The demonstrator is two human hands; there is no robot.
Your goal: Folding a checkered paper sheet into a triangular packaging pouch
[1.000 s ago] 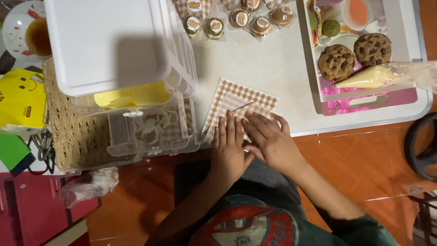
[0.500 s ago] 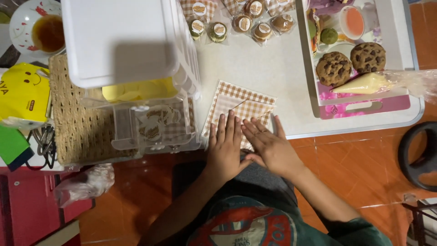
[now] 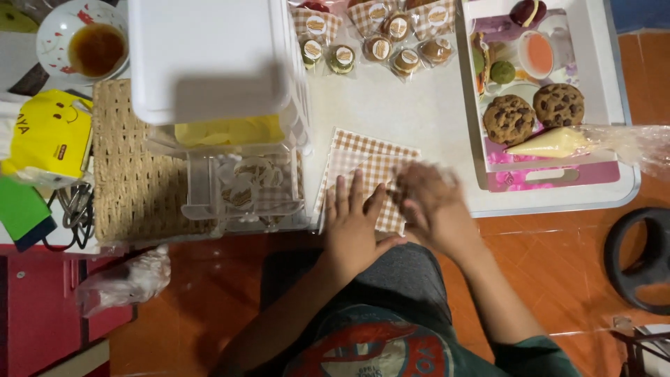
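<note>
A brown-and-white checked paper sheet point(image 3: 370, 157) lies at the near edge of the white table point(image 3: 412, 105), partly folded. My left hand point(image 3: 356, 223) lies flat on the sheet's near left part, fingers spread. My right hand point(image 3: 433, 206) is blurred with motion over the sheet's right edge, fingers apart; it seems to hold nothing.
A white plastic drawer unit point(image 3: 216, 105) stands left of the sheet on a woven mat point(image 3: 125, 174). Several wrapped small cakes point(image 3: 377, 42) lie at the back. A tray point(image 3: 551, 171) on the right holds two chocolate-chip cookies point(image 3: 534, 112) and a cream piping bag point(image 3: 558, 142).
My right hand has slid right, off the middle of the sheet to its right edge. My left hand stays pressed on the paper. The view has shifted slightly.
</note>
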